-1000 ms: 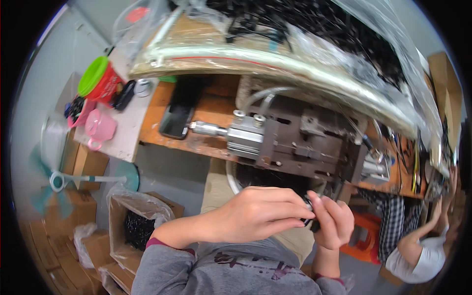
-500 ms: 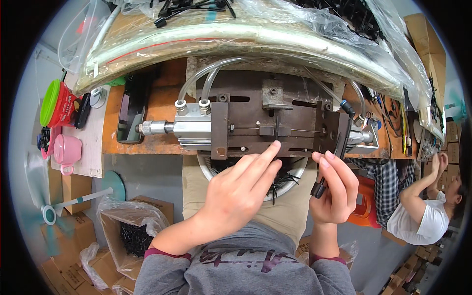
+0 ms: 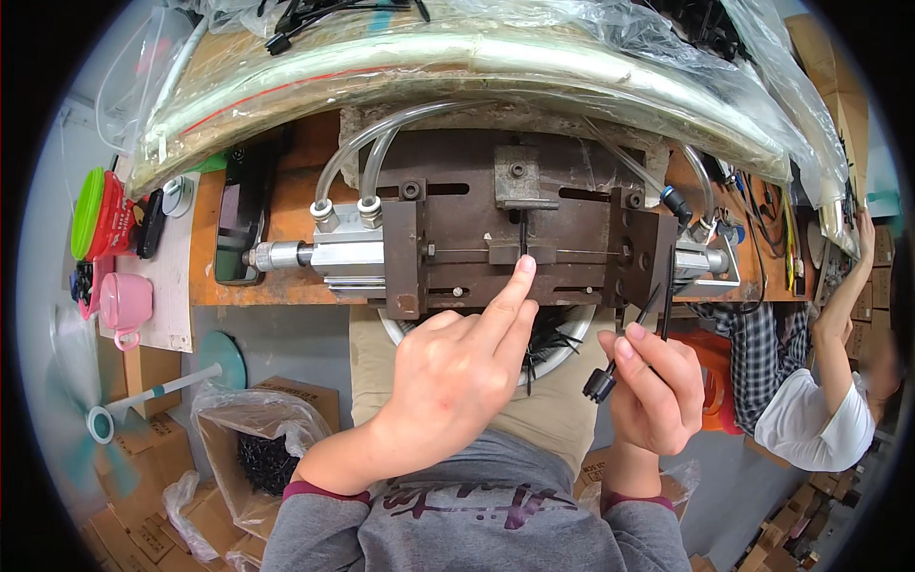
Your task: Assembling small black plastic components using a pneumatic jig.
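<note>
My left hand point(image 3: 453, 372) has its index finger stretched forward, its tip at a thin black piece point(image 3: 523, 234) that stands at the small grey block in the middle of a dark metal fixture point(image 3: 467, 219). Its other fingers lie beside it, and nothing shows in its grip. My right hand point(image 3: 658, 391), in front of the fixture's right end, pinches several slim black plastic parts point(image 3: 667, 310) between thumb and fingers. A ribbed round black end point(image 3: 599, 384) sticks out to the left of the thumb. The right palm's inside is hidden.
Air cylinders with clear hoses point(image 3: 348, 253) flank the fixture on the bench. Below it, a white-rimmed bowl point(image 3: 570, 348) holds black parts. Plastic sheeting point(image 3: 457, 71) lies along the back. A fan point(image 3: 98, 424), cartons and a pink cup point(image 3: 126, 300) are left; a co-worker point(image 3: 810, 410) sits right.
My left index fingertip has moved onto the thin black piece at the block. In my right hand the black parts have shifted and fanned apart. The co-worker's arm has reached up.
</note>
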Available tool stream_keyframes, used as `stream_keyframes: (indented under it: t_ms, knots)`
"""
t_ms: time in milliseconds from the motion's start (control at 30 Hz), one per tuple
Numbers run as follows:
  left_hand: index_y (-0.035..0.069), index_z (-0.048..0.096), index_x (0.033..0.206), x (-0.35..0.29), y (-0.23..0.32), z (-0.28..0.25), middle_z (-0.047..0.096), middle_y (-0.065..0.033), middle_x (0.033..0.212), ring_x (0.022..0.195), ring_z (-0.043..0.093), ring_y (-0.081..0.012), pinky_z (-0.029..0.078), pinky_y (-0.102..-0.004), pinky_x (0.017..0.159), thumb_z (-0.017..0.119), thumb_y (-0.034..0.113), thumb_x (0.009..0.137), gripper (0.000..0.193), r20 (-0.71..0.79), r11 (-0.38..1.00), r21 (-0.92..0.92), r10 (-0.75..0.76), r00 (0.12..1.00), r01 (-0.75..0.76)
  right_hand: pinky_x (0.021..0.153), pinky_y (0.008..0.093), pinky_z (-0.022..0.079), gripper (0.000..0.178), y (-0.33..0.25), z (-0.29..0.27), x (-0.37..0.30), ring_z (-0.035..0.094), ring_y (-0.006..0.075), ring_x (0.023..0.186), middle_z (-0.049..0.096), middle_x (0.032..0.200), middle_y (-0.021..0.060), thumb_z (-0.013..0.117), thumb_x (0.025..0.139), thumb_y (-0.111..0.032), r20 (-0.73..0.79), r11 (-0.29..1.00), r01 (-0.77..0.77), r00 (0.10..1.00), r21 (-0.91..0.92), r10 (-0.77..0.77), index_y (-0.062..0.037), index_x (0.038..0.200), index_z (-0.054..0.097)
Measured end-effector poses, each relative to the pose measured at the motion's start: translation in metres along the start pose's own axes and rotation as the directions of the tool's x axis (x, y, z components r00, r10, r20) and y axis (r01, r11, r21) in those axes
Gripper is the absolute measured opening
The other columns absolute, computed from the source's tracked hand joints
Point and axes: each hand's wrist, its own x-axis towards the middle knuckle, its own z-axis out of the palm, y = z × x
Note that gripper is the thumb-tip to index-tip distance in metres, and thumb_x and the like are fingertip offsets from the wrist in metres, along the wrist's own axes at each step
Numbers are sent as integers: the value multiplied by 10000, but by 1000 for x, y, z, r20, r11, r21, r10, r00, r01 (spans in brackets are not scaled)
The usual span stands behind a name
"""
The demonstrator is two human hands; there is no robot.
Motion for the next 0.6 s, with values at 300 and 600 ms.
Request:
stream_keyframes:
  t_ms: [300,600]
  knots:
    - [3,713,979,-1,6,-13,704,-145,1013,796,703,-215,569,-287,661,824,52,659,342,-74,717,-697,-33,997,-28,502,266,473,326,-5,5,-1,559,172,651,656,975,112,828,598,46,99,992,118,989,-45,-113,25,898,704]
    - [-8,695,946,-9,1,-1,660,-136,1093,778,664,-229,546,-307,664,784,11,624,335,-148,974,-224,-14,989,-20,844,357,582,449,-3,10,1,660,319,1019,573,1213,206,749,803,-88,60,973,-145,989,180,136,78,1183,576]
